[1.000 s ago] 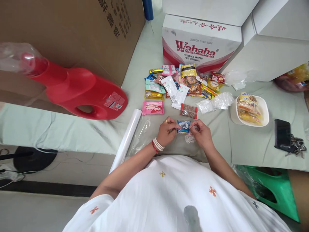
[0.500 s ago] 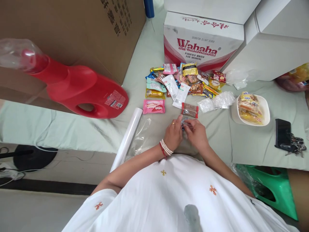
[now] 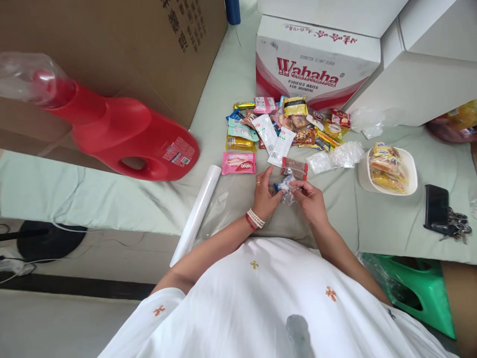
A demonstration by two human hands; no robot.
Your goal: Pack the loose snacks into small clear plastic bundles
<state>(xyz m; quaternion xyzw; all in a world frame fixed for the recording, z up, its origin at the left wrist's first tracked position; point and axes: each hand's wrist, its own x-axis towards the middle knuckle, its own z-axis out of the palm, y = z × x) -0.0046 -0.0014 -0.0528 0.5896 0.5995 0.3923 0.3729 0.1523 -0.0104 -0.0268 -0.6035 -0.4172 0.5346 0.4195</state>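
A small blue-and-white packet in crinkled clear plastic (image 3: 287, 189) is between my two hands above the table. My left hand (image 3: 265, 197), with a ring and bracelets, has its thumb against the packet and its index finger raised. My right hand (image 3: 310, 200) pinches the packet's right side between thumb and fingers. Just beyond lies a brown-red snack packet (image 3: 294, 168). To the left are a pink nabati wafer packet (image 3: 239, 163) and a white roll of clear film (image 3: 196, 215). A film sheet (image 3: 216, 211) spreads from the roll towards my hands.
Piled snacks (image 3: 279, 129) lie before a Wahaha carton (image 3: 315, 69). Film-wrapped bundles (image 3: 347, 154) and a white tub (image 3: 410, 185) of snacks stand right, near a phone (image 3: 437, 206) with keys (image 3: 459, 223). A red jug (image 3: 149, 134) stands left; a green stool (image 3: 434, 298) is below the table edge.
My hands have moved slightly apart, so more of the blue-and-white packet shows. My left index finger has lifted away, and the right hand has shifted a little right.
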